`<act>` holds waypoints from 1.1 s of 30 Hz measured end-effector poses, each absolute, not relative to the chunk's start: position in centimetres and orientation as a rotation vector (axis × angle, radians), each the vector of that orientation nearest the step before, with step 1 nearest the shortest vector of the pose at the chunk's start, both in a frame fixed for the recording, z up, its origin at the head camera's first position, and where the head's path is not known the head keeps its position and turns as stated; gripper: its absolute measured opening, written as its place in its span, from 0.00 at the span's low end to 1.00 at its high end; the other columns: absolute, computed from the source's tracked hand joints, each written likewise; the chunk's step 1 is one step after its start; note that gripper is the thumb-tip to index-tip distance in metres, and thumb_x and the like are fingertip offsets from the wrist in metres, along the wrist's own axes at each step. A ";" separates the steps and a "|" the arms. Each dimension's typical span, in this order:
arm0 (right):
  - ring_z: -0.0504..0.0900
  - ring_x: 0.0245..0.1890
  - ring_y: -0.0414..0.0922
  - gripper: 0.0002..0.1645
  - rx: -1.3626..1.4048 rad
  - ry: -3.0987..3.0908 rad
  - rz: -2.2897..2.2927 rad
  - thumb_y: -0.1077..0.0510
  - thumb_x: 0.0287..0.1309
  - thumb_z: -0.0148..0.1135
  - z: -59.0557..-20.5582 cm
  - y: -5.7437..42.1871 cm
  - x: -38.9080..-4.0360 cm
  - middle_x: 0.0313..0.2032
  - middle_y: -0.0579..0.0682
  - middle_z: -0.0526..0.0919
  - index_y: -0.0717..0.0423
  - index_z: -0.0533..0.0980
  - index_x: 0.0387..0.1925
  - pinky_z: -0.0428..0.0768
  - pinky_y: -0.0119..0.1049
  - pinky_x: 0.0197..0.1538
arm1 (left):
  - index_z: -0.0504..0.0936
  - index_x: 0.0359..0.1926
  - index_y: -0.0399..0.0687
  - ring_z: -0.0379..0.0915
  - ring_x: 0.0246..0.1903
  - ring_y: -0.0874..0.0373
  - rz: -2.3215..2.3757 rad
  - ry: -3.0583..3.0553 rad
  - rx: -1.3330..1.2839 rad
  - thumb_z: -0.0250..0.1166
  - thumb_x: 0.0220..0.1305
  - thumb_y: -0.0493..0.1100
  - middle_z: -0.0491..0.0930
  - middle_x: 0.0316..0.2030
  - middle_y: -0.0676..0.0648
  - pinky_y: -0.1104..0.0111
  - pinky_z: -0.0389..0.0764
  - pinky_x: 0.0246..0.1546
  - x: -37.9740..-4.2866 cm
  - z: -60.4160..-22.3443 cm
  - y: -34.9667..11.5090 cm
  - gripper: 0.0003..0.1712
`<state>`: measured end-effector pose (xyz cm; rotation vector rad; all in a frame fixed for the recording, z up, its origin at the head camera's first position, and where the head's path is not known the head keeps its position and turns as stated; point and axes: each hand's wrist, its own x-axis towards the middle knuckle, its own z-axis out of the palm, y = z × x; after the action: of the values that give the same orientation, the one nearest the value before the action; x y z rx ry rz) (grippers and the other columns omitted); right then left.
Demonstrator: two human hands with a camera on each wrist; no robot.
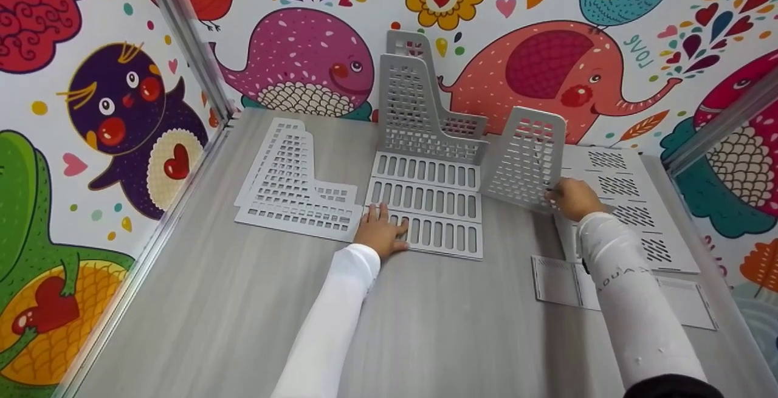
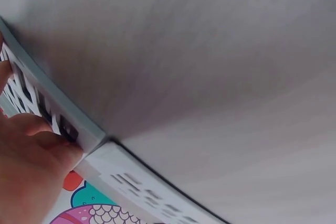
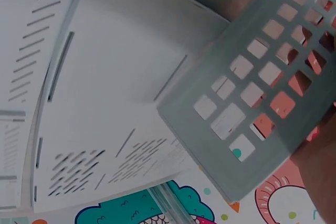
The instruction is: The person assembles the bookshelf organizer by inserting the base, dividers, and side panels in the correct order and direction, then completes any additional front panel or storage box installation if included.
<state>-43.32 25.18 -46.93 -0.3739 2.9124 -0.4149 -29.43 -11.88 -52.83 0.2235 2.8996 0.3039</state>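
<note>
My left hand rests on the left front corner of a grey slotted panel, fingers spread. In the left wrist view its fingertips press on the slotted surface near the edge. With my right hand I pinch the right edge of a grey perforated panel that stands tilted up, right of the slotted one. The right wrist view shows this perforated panel close up, the right hand partly cut off. Behind the slotted panel, notched perforated side panels stand upright.
Left of the slotted panel, light notched panels lie overlapping on the table. At the right lies a larger white board with groups of slits, and smaller white pieces in front. Patterned walls and metal rails enclose the table.
</note>
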 end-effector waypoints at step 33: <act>0.55 0.66 0.70 0.13 -0.298 3.006 -0.533 0.62 0.66 0.48 -48.7 24.0 -44.7 0.58 0.71 0.70 0.64 0.65 0.50 0.32 0.71 0.66 | 0.69 0.66 0.62 0.47 0.70 0.30 0.262 2.918 0.270 0.56 0.60 0.63 0.54 0.70 0.28 0.48 0.56 0.69 -29.4 -53.0 -12.0 0.33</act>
<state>-44.69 23.95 -48.69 -0.2976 3.0065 -0.5326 -29.36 -11.95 -52.96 0.2699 2.9176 0.2620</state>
